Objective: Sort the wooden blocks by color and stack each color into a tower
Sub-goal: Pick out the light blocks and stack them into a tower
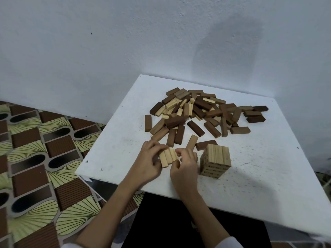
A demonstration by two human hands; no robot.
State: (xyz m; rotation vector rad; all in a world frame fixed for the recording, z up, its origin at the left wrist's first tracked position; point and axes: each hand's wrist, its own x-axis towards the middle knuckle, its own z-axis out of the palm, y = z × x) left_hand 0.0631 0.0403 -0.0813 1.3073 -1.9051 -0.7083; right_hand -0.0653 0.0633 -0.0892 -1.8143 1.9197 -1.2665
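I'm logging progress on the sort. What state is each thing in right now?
Left hand: closed on the row of light blocks.
Right hand: closed on the same row.
Row of light blocks: three side by side, lying flat, held between both hands.
Light tower: upright, several layers, untouched.
Pile of blocks: unsorted, mixed colours.
Table: scuffed.

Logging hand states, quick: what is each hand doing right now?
Left hand: closed on the row of light blocks.
Right hand: fingers curled on the same row's other side.
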